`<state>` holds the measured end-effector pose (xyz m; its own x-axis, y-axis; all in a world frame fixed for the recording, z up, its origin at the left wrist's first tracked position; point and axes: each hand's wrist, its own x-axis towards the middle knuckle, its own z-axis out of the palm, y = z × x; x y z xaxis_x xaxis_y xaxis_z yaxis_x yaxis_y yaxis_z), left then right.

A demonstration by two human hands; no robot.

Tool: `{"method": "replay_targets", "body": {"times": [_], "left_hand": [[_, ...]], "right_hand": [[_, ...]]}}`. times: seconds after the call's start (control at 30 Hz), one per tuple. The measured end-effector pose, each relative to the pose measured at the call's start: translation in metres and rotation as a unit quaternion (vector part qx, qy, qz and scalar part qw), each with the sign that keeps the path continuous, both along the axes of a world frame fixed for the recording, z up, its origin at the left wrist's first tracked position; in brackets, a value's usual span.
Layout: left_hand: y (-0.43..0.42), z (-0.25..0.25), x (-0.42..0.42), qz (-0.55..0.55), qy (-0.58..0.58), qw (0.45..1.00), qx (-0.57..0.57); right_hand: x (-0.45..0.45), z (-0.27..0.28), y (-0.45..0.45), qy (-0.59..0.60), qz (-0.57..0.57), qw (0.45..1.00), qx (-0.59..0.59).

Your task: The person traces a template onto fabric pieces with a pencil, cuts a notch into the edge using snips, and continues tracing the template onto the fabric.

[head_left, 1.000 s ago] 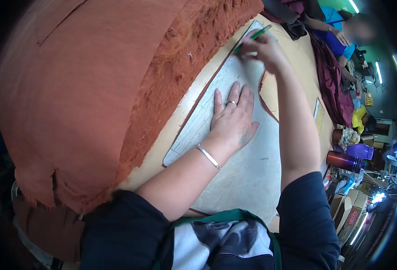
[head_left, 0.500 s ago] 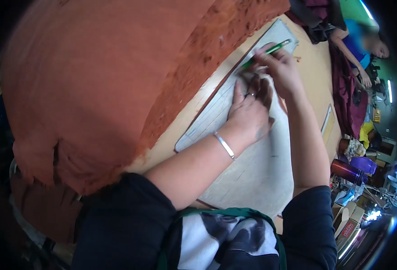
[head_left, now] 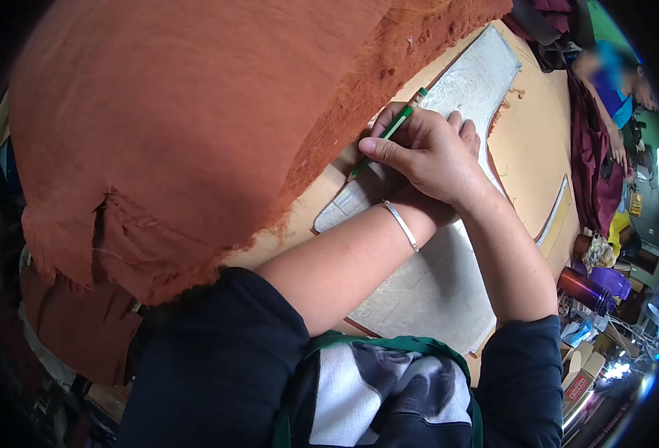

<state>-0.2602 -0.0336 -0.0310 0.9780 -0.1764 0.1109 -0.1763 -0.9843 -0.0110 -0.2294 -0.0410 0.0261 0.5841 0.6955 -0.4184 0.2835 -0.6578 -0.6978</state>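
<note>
A green pencil [head_left: 395, 125] is pinched between the thumb and fingers of my right hand [head_left: 437, 153]. Its tip points down at the left edge of a large grey-white pattern piece [head_left: 482, 71]. My left hand [head_left: 435, 209] is under my right hand and mostly covered by it, so its fingers are hidden. Under the pattern, thin rust-brown fabric edges [head_left: 502, 185] show along its outline. Pencil-like lines mark the pattern's lower part.
A big rust-brown fabric sheet [head_left: 172, 119] with frayed edges covers the left side. The tan tabletop [head_left: 535, 112] shows on the right. Dark maroon cloth [head_left: 587, 160], a tumbler [head_left: 583, 290] and a cardboard box [head_left: 579, 373] lie farther right. Another person [head_left: 609, 82] is at upper right.
My right hand with the pencil has moved down and left, crossing over my left hand. The pencil has become steeper, and my left hand's fingers have gone out of sight.
</note>
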Motion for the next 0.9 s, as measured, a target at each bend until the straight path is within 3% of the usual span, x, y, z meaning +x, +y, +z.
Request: {"method": "replay_targets", "body": {"times": [0.1, 0.2, 0.23, 0.3, 0.4, 0.5, 0.7, 0.83, 0.9], "left_hand": [[-0.010, -0.008, 0.019, 0.018, 0.071, 0.997, -0.006], [0.009, 0.037, 0.006, 0.026, 0.230, 0.954, -0.190], [-0.007, 0.005, -0.001, 0.049, 0.069, 0.959, -0.271], [0.000, 0.011, -0.001, 0.035, 0.060, 0.953, -0.294], [-0.004, 0.003, -0.001, 0.034, 0.013, 0.947, -0.318], [-0.002, 0.004, -0.001, 0.028, 0.020, 0.948, -0.316], [-0.003, 0.004, -0.002, 0.027, 0.018, 0.949, -0.314], [0.000, 0.011, -0.001, 0.025, 0.051, 0.950, -0.306], [-0.007, 0.001, 0.001, 0.054, 0.013, 0.957, -0.284]], "right_hand": [[0.009, 0.001, -0.001, 0.035, -0.030, 0.998, 0.041], [0.054, -0.006, -0.014, 0.049, -0.093, 0.990, 0.093], [0.078, -0.014, -0.022, 0.015, -0.092, 0.986, 0.142], [0.131, -0.015, -0.035, -0.027, -0.107, 0.981, 0.159], [0.217, -0.020, -0.055, -0.068, -0.252, 0.953, 0.152], [0.260, -0.034, -0.062, -0.122, -0.273, 0.936, 0.187], [0.196, -0.018, -0.062, -0.063, -0.368, 0.854, 0.363], [0.126, -0.016, -0.043, 0.024, -0.274, 0.929, 0.247], [0.082, -0.005, -0.026, 0.031, -0.217, 0.957, 0.192]]}}
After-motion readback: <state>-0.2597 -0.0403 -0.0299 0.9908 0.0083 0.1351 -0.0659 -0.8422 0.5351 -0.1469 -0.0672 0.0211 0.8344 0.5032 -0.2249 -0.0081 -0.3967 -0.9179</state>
